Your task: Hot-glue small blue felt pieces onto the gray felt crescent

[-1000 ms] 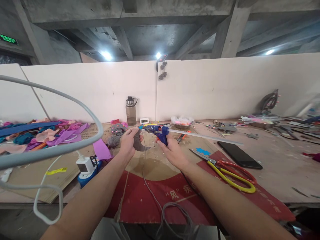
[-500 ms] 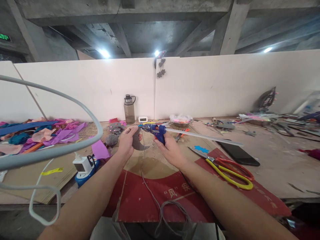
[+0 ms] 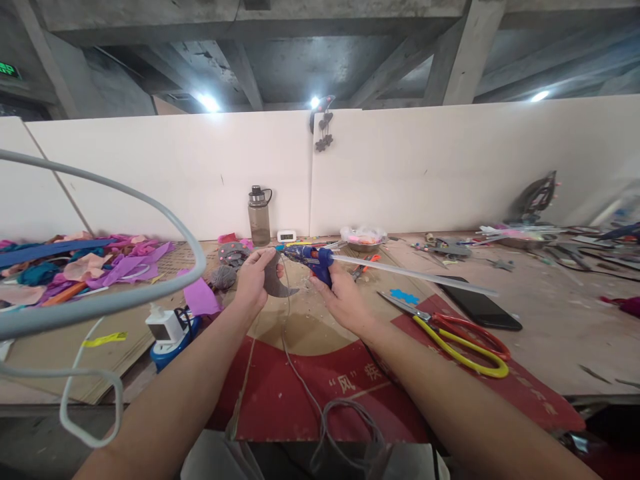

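Over cardboard (image 3: 295,413) on the tabletop (image 3: 565,333), pinching a gray crescent (image 3: 275,283) in the left hand (image 3: 253,277), gripping a blue glue gun (image 3: 320,267) in the right hand (image 3: 344,297) close to the crescent's upper end, apparently gluing and next calling for steady aim.

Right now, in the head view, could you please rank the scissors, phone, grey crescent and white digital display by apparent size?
Scissors
Phone
Grey crescent, partly covered by the left hand
White digital display

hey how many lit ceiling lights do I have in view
3: a left light, a middle light near the hanging ornament, and a right light, all above the white partition. Concrete beams may hide more.
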{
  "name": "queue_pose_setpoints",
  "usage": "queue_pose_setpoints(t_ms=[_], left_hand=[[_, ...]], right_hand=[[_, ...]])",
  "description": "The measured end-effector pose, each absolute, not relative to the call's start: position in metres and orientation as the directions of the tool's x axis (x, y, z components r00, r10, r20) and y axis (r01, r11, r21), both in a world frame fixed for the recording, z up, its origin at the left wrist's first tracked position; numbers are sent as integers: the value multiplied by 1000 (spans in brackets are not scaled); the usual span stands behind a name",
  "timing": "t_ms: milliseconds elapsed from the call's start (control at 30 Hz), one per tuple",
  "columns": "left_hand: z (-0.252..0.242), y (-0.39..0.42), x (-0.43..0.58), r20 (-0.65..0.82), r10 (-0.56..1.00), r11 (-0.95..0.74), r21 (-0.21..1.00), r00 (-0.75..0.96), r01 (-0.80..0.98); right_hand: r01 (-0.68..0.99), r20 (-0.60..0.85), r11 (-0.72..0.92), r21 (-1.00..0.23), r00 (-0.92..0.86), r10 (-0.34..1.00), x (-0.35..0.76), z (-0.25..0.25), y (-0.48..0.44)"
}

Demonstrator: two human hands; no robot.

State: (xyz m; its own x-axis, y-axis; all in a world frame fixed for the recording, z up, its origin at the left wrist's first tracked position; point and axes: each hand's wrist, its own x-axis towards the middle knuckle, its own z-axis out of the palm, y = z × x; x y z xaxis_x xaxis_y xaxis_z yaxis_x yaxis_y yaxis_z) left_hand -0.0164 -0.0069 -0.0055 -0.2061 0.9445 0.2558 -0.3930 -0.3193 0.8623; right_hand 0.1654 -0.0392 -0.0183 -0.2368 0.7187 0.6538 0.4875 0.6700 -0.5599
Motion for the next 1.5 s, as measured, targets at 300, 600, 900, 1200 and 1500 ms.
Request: queue_pose_setpoints(t_ms=[300,600,900,1200,1500], left_hand=[[-6,-5,-18,257,942,-325,856,-214,-402],[-4,-6,-17,239,945,-313,859,-224,-404],[-3,-7,-18,255,943,-322,855,-211,-405],[-3,-7,-16,248,948,-309,865,-198,-395],[-1,-6,-19,254,947,-316,854,-198,-414]], right_hand=[[506,668,673,-540,-229,708,166,-18,-39],[506,663,670,-544,-231,713,166,-17,-40],[496,679,684,-535,-230,697,166,-19,-39],[487,683,695,-529,-243,689,166,-19,-38],[494,674,684,-537,-235,700,167,-18,-39]])
